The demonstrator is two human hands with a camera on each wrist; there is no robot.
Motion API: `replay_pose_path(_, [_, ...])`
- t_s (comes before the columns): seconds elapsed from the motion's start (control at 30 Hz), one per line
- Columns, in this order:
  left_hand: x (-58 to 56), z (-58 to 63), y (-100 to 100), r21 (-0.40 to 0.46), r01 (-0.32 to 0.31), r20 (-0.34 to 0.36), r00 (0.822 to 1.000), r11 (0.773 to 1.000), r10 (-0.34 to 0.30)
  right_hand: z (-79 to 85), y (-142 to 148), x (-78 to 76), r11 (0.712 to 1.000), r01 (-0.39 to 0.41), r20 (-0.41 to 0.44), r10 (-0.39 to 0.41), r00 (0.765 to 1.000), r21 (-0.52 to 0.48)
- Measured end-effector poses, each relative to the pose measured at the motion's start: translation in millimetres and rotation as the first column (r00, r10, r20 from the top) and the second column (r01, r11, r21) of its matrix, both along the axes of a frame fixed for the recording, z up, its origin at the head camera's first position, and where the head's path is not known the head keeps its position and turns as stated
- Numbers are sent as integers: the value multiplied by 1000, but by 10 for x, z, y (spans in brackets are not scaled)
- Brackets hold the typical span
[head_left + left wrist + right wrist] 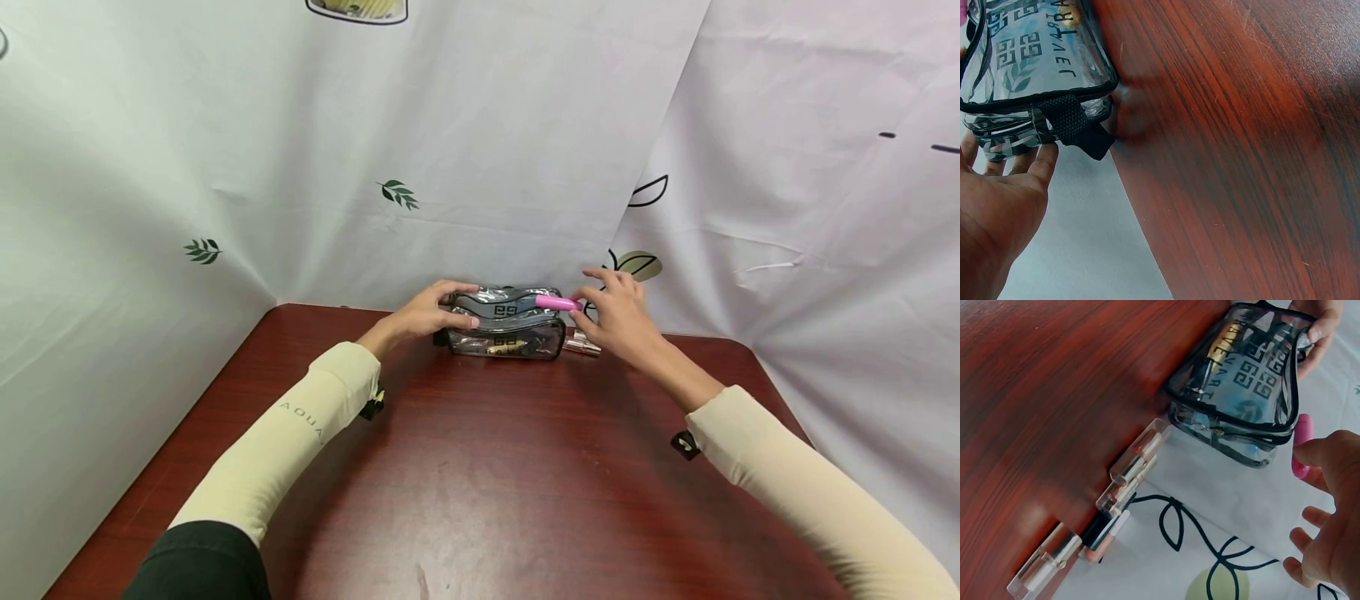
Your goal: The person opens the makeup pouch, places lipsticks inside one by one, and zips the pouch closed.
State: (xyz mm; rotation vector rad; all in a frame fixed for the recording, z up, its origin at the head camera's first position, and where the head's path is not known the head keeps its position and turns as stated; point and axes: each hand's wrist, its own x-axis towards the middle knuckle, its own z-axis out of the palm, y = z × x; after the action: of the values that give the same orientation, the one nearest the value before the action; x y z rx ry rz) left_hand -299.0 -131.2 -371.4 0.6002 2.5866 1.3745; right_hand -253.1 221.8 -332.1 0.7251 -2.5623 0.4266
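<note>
A clear zip pouch [504, 342] with black trim and printed black letters stands at the back of the table, its top parted. My left hand [425, 314] grips the pouch's left end, thumb in front and fingers behind. Between thumb and forefinger, my right hand [619, 323] pinches a bright pink tube [557, 302] over the pouch's right end; its other fingers are spread. The tube's left tip overlaps the opening in the head view. Through the clear wall a gold item [1219, 347] shows inside the pouch. A black strap tab [1079, 125] hangs from its left end.
Several clear-capped cosmetic tubes, one a lip gloss tube [1141, 450], lie in a row right of the pouch along the table's back edge. The dark red wooden table [480, 467] meets a white printed cloth [510, 150] behind it.
</note>
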Motion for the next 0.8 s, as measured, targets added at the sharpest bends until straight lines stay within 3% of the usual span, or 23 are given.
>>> replay_pose_path(0.8, [-10,-4,4,0,-13,1,1000,1000,13,-17,-239,-59,999,-29,-11,28,1000,-30])
